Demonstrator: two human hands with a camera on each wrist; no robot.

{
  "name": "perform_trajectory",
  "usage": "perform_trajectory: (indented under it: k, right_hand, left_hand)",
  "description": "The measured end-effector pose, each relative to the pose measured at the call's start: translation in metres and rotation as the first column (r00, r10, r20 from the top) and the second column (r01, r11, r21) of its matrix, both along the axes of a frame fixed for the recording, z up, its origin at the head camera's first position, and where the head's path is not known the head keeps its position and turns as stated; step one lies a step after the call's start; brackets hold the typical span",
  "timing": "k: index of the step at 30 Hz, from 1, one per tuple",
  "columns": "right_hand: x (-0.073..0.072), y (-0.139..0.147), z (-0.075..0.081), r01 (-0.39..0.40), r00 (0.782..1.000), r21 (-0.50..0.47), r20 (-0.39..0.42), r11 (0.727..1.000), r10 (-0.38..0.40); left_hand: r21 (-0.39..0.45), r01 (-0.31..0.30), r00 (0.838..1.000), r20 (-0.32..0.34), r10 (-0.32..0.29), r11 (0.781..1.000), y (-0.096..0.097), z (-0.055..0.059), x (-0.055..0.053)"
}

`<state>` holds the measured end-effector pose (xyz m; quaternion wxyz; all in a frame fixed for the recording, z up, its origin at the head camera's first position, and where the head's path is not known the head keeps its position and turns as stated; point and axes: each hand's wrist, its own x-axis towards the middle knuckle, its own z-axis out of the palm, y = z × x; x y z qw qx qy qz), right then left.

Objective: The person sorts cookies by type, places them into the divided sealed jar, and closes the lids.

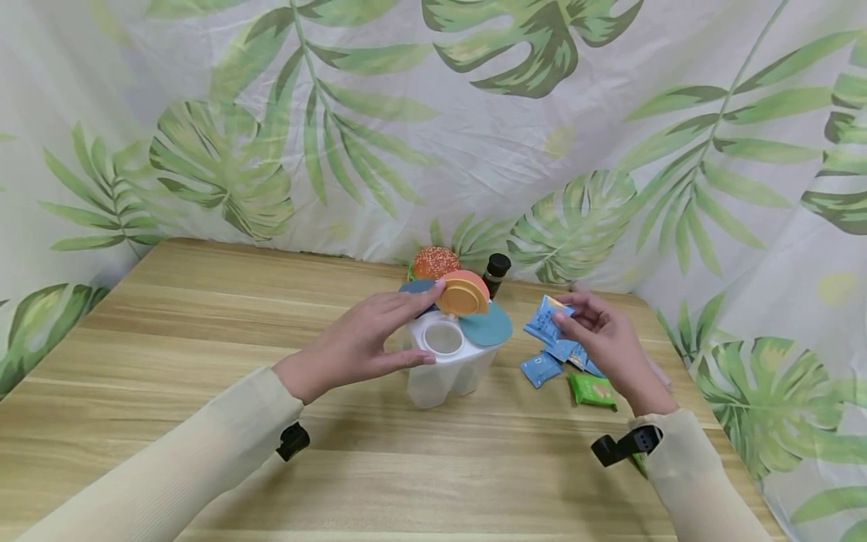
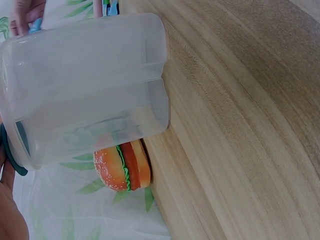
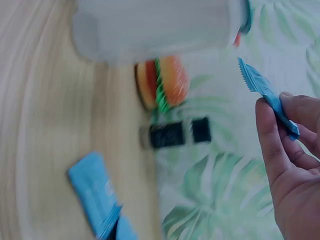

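Observation:
A translucent storage container [image 1: 427, 388] with a white top and several coloured flip lids stands upright on the table. Its orange lid [image 1: 463, 297] is raised, baring a round opening [image 1: 443, 339]. My left hand [image 1: 366, 335] reaches over the container with fingers extended. The fingertips touch the raised lid, while the thumb lies along the front rim. To the right, my right hand [image 1: 612, 350] pinches a small blue snack packet [image 3: 270, 97] between thumb and fingers, above other packets. The teal lid [image 1: 489, 325] beside the opening is down.
Several blue packets [image 1: 540, 369] and a green packet [image 1: 593, 391] lie under the right hand. Behind the container are a toy hamburger [image 1: 436, 262] and a dark bottle with a black cap [image 1: 497, 269]. A leaf-patterned cloth [image 1: 379, 150] hangs along the table's back edge.

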<state>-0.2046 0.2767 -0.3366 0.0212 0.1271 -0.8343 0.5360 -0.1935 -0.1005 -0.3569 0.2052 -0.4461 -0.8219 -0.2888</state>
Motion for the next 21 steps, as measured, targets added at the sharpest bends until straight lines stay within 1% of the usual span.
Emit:
perform_trajectory:
  k: [5, 11, 16, 18, 21]
  right_hand:
    - [0.01, -0.016, 0.016, -0.028, 0.995, -0.069, -0.096, 0.997, 0.021]
    - [0.021, -0.041, 0.032, -0.083, 0.98, -0.098, -0.187, 0.992, 0.064]
    - [0.026, -0.062, 0.038, -0.134, 0.951, -0.09, -0.293, 0.987, 0.102]
    - [0.029, -0.069, 0.039, -0.154, 0.937, -0.095, -0.33, 0.983, 0.115]
    - [0.032, -0.078, 0.04, -0.188, 0.922, -0.118, -0.365, 0.975, 0.133]
  left_hand:
    - [-0.013, -0.004, 1.0, 0.01, 0.004, 1.0, 0.0, -0.001, 0.0]
    - [-0.009, -0.012, 0.999, 0.036, 0.013, 1.0, -0.001, -0.001, 0.0]
    - [-0.005, -0.023, 0.999, 0.042, 0.023, 1.0, -0.004, 0.0, 0.001]
    - [-0.006, -0.017, 0.999, 0.042, 0.017, 1.0, -0.003, 0.0, 0.001]
    - [-0.001, 0.0, 0.999, 0.046, 0.0, 1.0, -0.001, 0.0, 0.0]
